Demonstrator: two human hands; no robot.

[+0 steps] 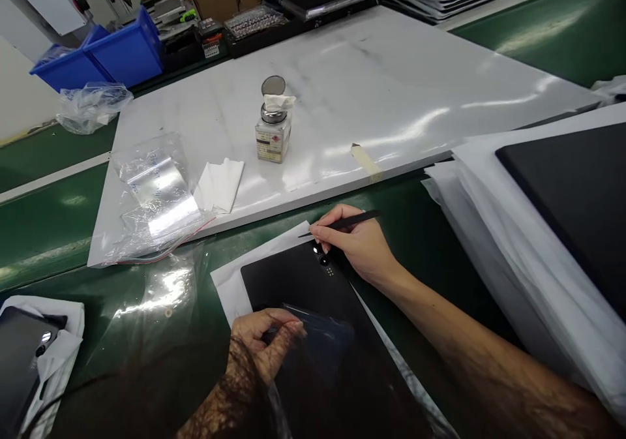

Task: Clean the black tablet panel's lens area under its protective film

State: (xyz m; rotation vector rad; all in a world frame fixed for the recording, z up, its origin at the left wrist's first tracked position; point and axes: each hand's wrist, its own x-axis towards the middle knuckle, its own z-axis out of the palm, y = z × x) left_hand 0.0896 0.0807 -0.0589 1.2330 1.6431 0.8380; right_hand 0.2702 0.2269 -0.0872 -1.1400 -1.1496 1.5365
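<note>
A black tablet back panel [288, 276] lies on a white sheet [225, 289], its camera cutouts at the upper right corner. My right hand [362, 246] is closed round slim black tweezers [359, 219], whose tip points left just above the panel's top edge. Its fingers hover beside the camera area. Lower down, my left hand [267, 341] pinches the edge of a clear plastic film [320, 334] over the panel. Where the film's lower part ends is hard to make out.
A white board [332, 100] ahead carries a square dispenser bottle [274, 136], a folded wipe [220, 184] and a clear zip bag [156, 191]. Another panel [19, 354] lies at left. Dark panels [572, 184] with white sheets are stacked at right. Blue bins [107, 54] stand behind.
</note>
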